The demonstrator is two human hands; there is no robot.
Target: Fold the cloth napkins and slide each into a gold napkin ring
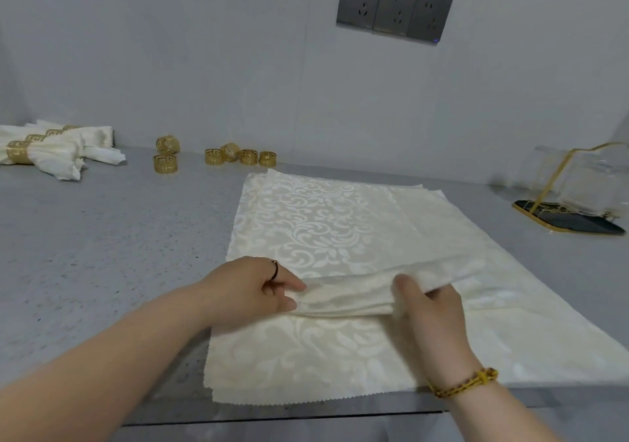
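A stack of cream damask napkins [316,224] lies flat on the grey counter [102,237]. The top napkin is gathered into a long fold [347,297] across its middle. My left hand [248,292] pinches the left end of that fold. My right hand [429,309] grips its right part, fingers curled round the cloth. Several loose gold napkin rings [240,156] stand along the back wall. At the far left lie finished rolled napkins in gold rings [44,150].
A gold wire holder with clear wrapping on a black base [575,196] stands at the right. Three grey wall sockets [394,7] are above. The counter's front edge [306,418] runs just below the napkin stack.
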